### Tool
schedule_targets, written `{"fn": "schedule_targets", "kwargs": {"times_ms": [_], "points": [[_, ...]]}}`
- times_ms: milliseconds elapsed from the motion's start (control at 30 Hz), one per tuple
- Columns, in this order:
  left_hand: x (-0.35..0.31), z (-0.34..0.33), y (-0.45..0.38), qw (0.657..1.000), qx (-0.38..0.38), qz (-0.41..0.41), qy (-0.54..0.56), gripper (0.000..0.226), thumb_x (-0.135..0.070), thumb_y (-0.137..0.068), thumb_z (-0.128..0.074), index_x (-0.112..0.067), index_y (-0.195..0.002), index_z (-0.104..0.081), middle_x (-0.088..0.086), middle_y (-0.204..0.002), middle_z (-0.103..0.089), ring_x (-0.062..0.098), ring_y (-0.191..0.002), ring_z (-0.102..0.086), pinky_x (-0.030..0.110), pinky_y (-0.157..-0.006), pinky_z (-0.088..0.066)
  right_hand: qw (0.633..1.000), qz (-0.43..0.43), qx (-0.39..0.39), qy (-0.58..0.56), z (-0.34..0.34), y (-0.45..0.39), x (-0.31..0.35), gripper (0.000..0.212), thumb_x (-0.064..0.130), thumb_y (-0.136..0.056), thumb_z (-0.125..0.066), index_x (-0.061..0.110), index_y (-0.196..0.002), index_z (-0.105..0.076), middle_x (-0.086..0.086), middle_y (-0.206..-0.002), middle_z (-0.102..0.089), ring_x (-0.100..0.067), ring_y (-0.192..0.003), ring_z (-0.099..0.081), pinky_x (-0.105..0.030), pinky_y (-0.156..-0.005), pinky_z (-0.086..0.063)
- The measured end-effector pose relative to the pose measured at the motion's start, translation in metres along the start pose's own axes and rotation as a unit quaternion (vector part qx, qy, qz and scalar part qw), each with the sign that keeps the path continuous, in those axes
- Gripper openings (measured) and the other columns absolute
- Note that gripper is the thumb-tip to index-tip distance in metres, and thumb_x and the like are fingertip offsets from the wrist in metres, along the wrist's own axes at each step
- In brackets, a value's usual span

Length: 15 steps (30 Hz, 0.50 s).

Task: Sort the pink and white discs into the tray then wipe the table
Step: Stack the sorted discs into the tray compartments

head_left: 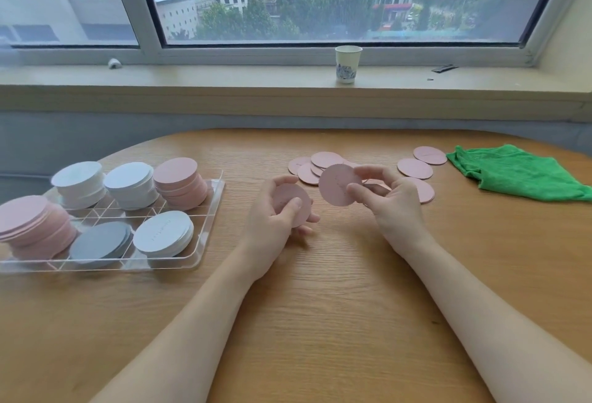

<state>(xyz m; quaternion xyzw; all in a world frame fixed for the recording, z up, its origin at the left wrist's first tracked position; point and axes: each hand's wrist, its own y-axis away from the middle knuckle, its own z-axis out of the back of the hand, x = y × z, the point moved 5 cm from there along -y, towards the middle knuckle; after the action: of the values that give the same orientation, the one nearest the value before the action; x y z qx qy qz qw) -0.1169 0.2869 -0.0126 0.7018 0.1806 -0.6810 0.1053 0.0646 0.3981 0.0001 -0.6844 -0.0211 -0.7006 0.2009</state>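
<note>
Thin, matte pink discs (415, 168) lie loose at upper centre-right of the wooden table (320, 306), while pink and white stacks fill the clear tray (205, 242) at left. At centre, the left hand (275, 220) curls round one pink disc (296, 200), thumb on its face. The right hand (389, 200) pinches another pink disc (336, 184) upright between thumb and fingertips.

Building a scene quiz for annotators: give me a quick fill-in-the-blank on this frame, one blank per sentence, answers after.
1. Each hand, left hand and right hand, holds a round flat disc coloured ____.
2. The crumpled cloth at the table's right is ____.
3. The clear plastic tray holds ____ stacks of discs.
4. The white paper cup stands on the ____.

Missing words: pink; green; six; windowsill
</note>
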Motion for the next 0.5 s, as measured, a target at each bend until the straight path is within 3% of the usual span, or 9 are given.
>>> {"fn": "schedule_targets", "kwargs": {"times_ms": [167, 333, 500], "points": [[-0.003, -0.004, 0.002, 0.999, 0.023, -0.001, 0.047, 0.024, -0.019, -0.107, -0.055, -0.018, -0.131, -0.055, 0.009, -0.124, -0.069, 0.033, -0.088, -0.075, 0.035, -0.063, -0.058, 0.998, 0.003, 0.049, -0.042, -0.021, 0.010, 0.006, 0.024, 0.003, -0.079, -0.083, 0.011, -0.097, -0.070, -0.006, -0.096, -0.077, -0.018, -0.086, -0.074, -0.028, -0.080, -0.057], [0.000, -0.009, 0.003, 0.995, 0.071, 0.003, 0.069, 0.027, -0.006, -0.108, -0.049, -0.017, -0.131, -0.055, 0.013, -0.108, -0.073, 0.038, -0.088, -0.074, 0.036, -0.067, -0.057, 0.996, 0.048, 0.075, 0.007, -0.040, 0.022, 0.011, 0.017, 0.005, -0.078, -0.085, 0.009, -0.090, -0.073, -0.007, -0.083, -0.076, -0.028, -0.072, -0.073, -0.034, -0.073, -0.061], [0.002, -0.009, 0.004, 0.995, 0.076, 0.014, 0.064, 0.034, 0.000, -0.108, -0.045, -0.020, -0.132, -0.055, 0.014, -0.109, -0.072, 0.042, -0.094, -0.074, 0.040, -0.073, -0.061, 0.986, 0.090, 0.065, 0.128, -0.027, 0.019, 0.011, 0.016, 0.016, -0.079, -0.085, 0.016, -0.094, -0.078, 0.009, -0.080, -0.074, -0.003, -0.075, -0.067, -0.017, -0.074, -0.052]]}}
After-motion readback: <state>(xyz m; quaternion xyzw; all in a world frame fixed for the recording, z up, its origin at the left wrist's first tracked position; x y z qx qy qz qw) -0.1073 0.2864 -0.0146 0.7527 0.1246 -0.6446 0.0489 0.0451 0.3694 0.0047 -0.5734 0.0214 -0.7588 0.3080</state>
